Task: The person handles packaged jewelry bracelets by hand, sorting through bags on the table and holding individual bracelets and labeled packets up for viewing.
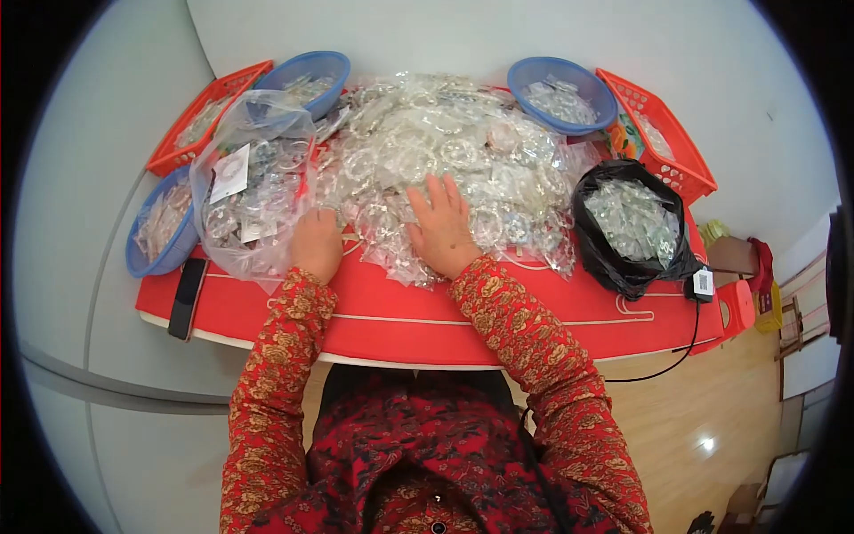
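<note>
A large pile of small clear packets [409, 151], several with ring-shaped, bracelet-like pieces inside, covers the middle of the red tabletop. My right hand [442, 230] lies on the pile's near edge, open, its fingers spread over the packets. At the pile's left front corner is my left hand [318, 245], beside a clear plastic bag [213, 240] full of more packets. Its fingers are curled and close together, their tips out of sight, so what they hold is hidden. A white card [230, 173] shows at the top of that bag.
Blue baskets [336, 89] and red baskets [165, 156] holding packets stand along the back and left; another blue basket [544, 64] and red basket [680, 169] are at right. A black bag [614, 280] of packets sits right front. A dark strap [186, 298] crosses the left edge.
</note>
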Motion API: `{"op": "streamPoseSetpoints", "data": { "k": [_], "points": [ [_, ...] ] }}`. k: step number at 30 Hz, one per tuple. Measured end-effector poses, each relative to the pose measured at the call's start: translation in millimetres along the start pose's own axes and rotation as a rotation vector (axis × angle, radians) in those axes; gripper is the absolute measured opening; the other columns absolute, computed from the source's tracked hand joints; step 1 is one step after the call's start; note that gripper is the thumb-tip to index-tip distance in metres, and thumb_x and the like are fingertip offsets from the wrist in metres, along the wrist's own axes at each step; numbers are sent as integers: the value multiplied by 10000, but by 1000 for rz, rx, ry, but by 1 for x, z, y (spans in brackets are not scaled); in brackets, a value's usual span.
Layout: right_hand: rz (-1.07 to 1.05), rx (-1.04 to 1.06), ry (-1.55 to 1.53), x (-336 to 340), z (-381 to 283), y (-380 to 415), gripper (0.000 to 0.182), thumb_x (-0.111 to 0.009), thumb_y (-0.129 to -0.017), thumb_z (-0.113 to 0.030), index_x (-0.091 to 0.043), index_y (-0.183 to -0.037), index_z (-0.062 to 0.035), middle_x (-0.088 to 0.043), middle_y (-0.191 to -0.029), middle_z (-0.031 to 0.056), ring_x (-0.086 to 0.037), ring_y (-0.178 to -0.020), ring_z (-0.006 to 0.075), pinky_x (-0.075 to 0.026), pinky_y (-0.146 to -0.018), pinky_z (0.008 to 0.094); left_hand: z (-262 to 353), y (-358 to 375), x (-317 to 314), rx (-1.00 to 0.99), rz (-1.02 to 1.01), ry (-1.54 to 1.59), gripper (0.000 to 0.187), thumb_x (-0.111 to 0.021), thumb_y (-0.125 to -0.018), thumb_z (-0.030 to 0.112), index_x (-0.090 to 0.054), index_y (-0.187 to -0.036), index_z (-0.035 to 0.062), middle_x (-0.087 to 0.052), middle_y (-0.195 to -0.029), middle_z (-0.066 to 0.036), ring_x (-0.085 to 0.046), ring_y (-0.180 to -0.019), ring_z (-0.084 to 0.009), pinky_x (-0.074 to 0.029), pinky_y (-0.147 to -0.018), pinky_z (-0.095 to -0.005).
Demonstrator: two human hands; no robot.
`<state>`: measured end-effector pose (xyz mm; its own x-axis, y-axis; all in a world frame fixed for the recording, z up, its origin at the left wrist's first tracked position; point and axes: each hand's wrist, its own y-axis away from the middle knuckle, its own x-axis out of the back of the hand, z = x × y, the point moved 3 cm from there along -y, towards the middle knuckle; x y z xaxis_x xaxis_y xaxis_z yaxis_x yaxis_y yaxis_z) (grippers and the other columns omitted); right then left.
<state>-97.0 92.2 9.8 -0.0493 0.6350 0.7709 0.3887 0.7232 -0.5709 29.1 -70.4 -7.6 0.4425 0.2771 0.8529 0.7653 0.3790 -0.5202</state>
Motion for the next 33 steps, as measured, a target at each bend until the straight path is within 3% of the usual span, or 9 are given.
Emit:
{"op": "streamPoseSetpoints", "data": {
  "k": [7,10,13,16,18,21,25,29,33],
  "points": [
    [5,5,-15,-1,-1,2,530,-614,-694,-153,-407,-1178,-97,-289,-1256,200,-240,-1182,413,-254,-912,533,-3,-11,6,115,69,139,254,-628,-706,199,-495,-761,-10,-498,-841,-224,-508,-776,-354,-425,-667,-420],
    [20,17,-33,-1,2,1,528,-616,-691,-151,-409,-1174,-98,-282,-1259,196,-237,-1181,416,-256,-906,535,-8,-16,8,122,-112,123,224,-609,-698,128,-501,-833,-15,-508,-841,-200,-524,-789,-345,-439,-668,-401],
    [33,19,-39,0,2,2,521,-618,-689,-149,-417,-1166,-94,-288,-1255,193,-241,-1178,414,-263,-902,528,-12,-11,-2,76,-92,-39,183,-597,-701,121,-509,-791,-12,-529,-813,-183,-532,-743,-336,-445,-631,-401],
    [136,93,-81,5,3,-2,488,-616,-692,-145,-441,-1141,-67,-355,-1197,201,-317,-1136,384,-310,-887,464,1,-5,29,22,149,-7,149,-587,-715,117,-517,-754,-9,-533,-718,-130,-536,-663,-273,-442,-576,-357],
    [258,212,-197,12,4,-6,448,-608,-707,-142,-458,-1118,-43,-431,-1121,211,-424,-1067,347,-372,-847,402,5,-11,42,152,150,520,132,-582,-738,134,-525,-757,17,-517,-667,-78,-518,-617,-200,-429,-546,-315],
    [162,-123,-799,17,0,-6,379,-583,-773,-188,-482,-1104,-33,-551,-979,110,-534,-763,145,-438,-626,247,26,-17,48,334,-101,1237,109,-553,-790,168,-535,-774,62,-488,-622,-2,-483,-577,-110,-406,-517,-262],
    [-29,-471,-1403,14,6,-9,196,-550,-825,-195,-534,-941,-38,-508,-653,-42,-410,-520,23,-332,-442,179,61,-24,28,472,-412,1884,138,-495,-853,232,-536,-876,102,-512,-706,42,-486,-617,-62,-396,-517,-225],
    [132,-590,-1393,19,24,-8,150,-554,-821,-183,-535,-885,-49,-510,-663,-36,-419,-527,19,-338,-441,189,85,-37,26,431,-364,2109,260,-526,-845,228,-480,-1053,79,-532,-965,-11,-519,-757,-70,-415,-574,-196],
    [180,-620,-1432,19,22,-10,140,-557,-819,-181,-545,-855,-46,-523,-687,-34,-417,-534,14,-342,-453,185,96,-43,23,409,-207,1845,241,-592,-802,167,-509,-1000,57,-565,-893,0,-527,-735,-66,-425,-588,-193]
  ]
}}
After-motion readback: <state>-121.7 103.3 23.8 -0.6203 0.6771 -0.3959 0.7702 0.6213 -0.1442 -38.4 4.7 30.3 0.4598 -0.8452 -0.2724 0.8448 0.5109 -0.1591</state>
